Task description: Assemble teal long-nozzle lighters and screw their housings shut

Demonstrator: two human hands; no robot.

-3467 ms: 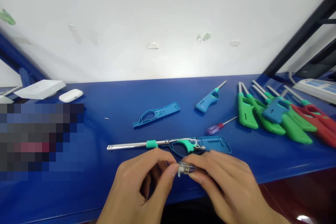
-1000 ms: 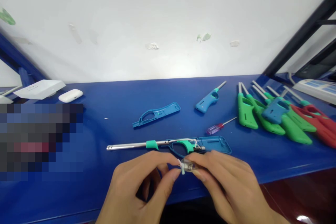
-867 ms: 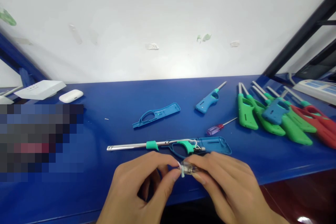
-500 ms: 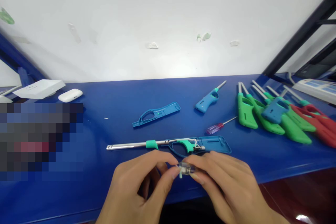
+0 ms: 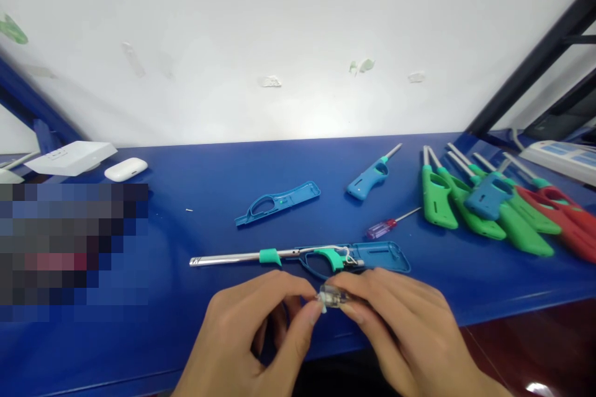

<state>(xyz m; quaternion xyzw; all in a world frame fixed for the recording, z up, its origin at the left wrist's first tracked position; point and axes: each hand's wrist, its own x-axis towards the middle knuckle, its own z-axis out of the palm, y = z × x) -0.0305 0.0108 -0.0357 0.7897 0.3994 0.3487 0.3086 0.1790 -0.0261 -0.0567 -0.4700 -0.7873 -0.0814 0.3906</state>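
Between my hands is a small clear fuel tank (image 5: 331, 296) with a pale green piece at its left end. My right hand (image 5: 403, 316) grips its body between thumb and fingers, hiding the right part. My left hand (image 5: 261, 329) pinches at the pale green end with thumb and forefinger. Just beyond my fingers lies an opened gas lighter (image 5: 288, 253), its long metal barrel pointing left. Its teal trigger, white wire and blue half shell are exposed. Farther back rests the other blue half shell (image 5: 279, 201), inner side up.
A screwdriver (image 5: 382, 228) with a purple-red handle lies right of centre, a whole blue lighter (image 5: 369, 178) behind it. Several green, red and blue lighters (image 5: 437, 198) are piled at the right. At the left are a small screw (image 5: 189, 209), a white case (image 5: 125, 170) and a white box (image 5: 72, 157).
Both hands keep the fuel tank in nearly the same place. The left thumb and forefinger shift slightly at the pale green end, and the piece there tilts a little.
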